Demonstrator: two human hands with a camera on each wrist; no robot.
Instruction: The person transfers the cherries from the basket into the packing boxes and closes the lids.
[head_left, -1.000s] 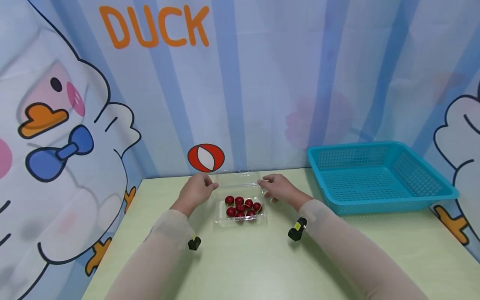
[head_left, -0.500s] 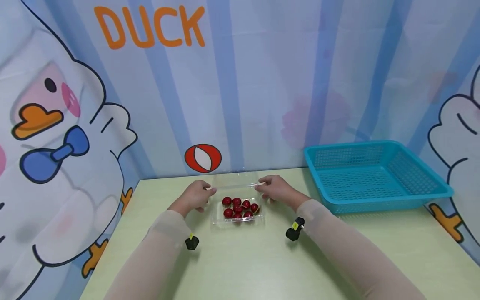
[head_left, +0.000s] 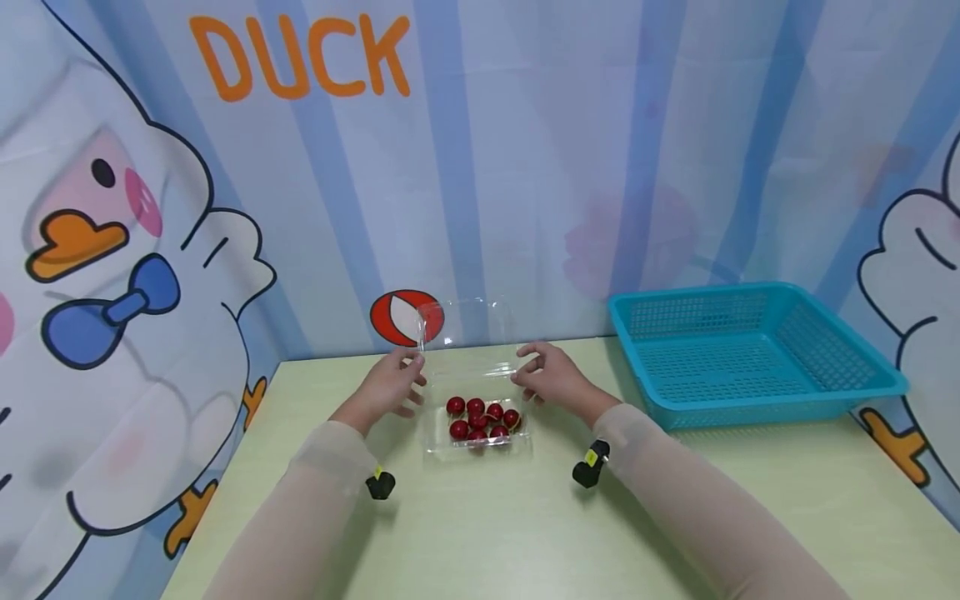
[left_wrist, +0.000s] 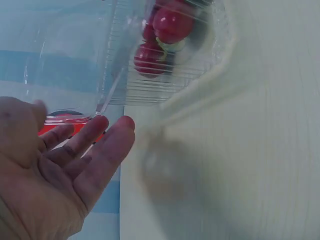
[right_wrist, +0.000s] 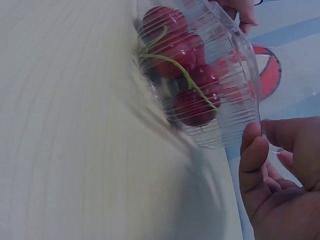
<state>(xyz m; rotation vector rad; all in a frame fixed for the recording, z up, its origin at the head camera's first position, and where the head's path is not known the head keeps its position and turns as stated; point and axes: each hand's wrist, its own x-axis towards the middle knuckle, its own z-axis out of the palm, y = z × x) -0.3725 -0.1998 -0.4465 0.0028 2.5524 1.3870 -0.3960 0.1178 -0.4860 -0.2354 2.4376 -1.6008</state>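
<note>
A clear plastic clamshell box [head_left: 442, 446] sits on the pale green table with several red cherries [head_left: 480, 419] in it. Its hinged lid [head_left: 465, 329] stands raised at the back. My left hand [head_left: 405, 371] pinches the lid's left edge between thumb and fingers. My right hand [head_left: 531, 365] pinches its right edge the same way. In the left wrist view, the fingertips [left_wrist: 100, 125] meet the lid [left_wrist: 65, 60] beside the cherries [left_wrist: 170, 25]. In the right wrist view, my right hand [right_wrist: 275, 165] has the lid [right_wrist: 240, 95] rim between finger and thumb, beside stalked cherries [right_wrist: 170, 45].
A teal plastic basket [head_left: 757, 287] stands at the back right of the table [head_left: 525, 525]. A cartoon duck backdrop closes off the back and both sides. Small black cameras [head_left: 378, 483] sit on both wrists.
The lid lay low behind the box a second ago; now it stands tilted upright, lifted by both hands. The hands have shifted slightly inward and up.
</note>
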